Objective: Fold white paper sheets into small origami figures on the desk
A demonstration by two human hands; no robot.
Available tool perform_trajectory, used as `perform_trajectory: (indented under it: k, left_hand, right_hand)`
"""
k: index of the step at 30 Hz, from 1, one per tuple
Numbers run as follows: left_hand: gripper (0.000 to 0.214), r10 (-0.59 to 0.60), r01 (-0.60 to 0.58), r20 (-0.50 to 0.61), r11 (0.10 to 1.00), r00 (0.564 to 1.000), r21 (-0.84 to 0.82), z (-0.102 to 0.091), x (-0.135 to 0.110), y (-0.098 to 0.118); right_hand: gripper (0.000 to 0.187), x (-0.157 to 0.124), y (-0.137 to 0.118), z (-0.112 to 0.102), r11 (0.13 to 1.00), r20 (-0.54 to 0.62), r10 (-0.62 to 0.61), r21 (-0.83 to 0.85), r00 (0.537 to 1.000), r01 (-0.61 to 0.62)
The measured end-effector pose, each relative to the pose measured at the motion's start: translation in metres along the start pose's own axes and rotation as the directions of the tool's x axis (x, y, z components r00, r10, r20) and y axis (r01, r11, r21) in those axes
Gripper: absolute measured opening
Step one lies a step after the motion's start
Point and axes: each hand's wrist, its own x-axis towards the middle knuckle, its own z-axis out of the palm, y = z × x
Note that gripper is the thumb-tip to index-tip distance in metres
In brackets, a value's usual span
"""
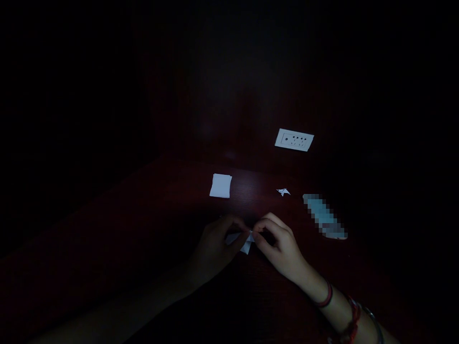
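Observation:
A small piece of white folded paper (245,247) is held between my two hands, low over the dark reddish table. My left hand (219,241) pinches it from the left, thumb and fingertips closed on it. From the right, my right hand (279,241) grips its upper edge between thumb and index finger. Part of the paper is hidden behind the left fingers and thumb. Bracelets circle my right wrist and forearm.
A stack of square white paper (221,186) lies beyond my hands. Right of it sits a small folded paper figure (283,192). Further right lies a phone-shaped object (324,217), its surface pixelated. A socket plate (294,140) is on the back wall. Surroundings are very dark.

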Motion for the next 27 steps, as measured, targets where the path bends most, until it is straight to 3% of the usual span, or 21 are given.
perform_trajectory:
  k: [6, 12, 16, 18, 22, 27]
  left_hand:
    - [0.008, -0.068, 0.058, -0.063, 0.988, 0.996, -0.142, -0.001, 0.003, -0.004]
    - [0.009, -0.126, 0.112, -0.081, 0.981, 0.989, -0.158, -0.003, 0.008, -0.008]
    - [0.009, -0.139, 0.124, -0.091, 0.98, 0.986, -0.158, -0.004, 0.009, -0.008]
    - [0.006, -0.121, 0.11, -0.069, 0.985, 0.99, -0.135, -0.003, 0.008, -0.006]
    - [0.002, -0.053, 0.052, -0.003, 0.994, 0.999, -0.098, -0.001, 0.005, -0.001]
    - [0.001, 0.015, -0.015, -0.014, 0.999, 1.0, -0.045, -0.003, 0.005, 0.002]
  right_hand:
    - [0.01, 0.001, 0.004, -0.007, 0.999, 0.027, -0.008, -0.034, 1.0, 0.008]
    - [0.01, 0.003, 0.017, -0.016, 0.998, 0.059, -0.008, -0.059, 0.998, 0.011]
    - [0.008, 0.004, 0.019, -0.019, 0.998, -0.002, 0.022, -0.06, 1.0, -0.022]
    - [0.003, 0.005, 0.016, -0.018, 0.999, -0.027, 0.02, -0.032, 0.999, -0.02]
    - [0.011, 0.004, 0.007, -0.011, 1.0, 0.015, -0.023, 0.002, 1.0, 0.023]
    - [0.007, 0.003, 0.006, -0.005, 0.999, -0.003, -0.049, -0.016, 0.999, 0.049]
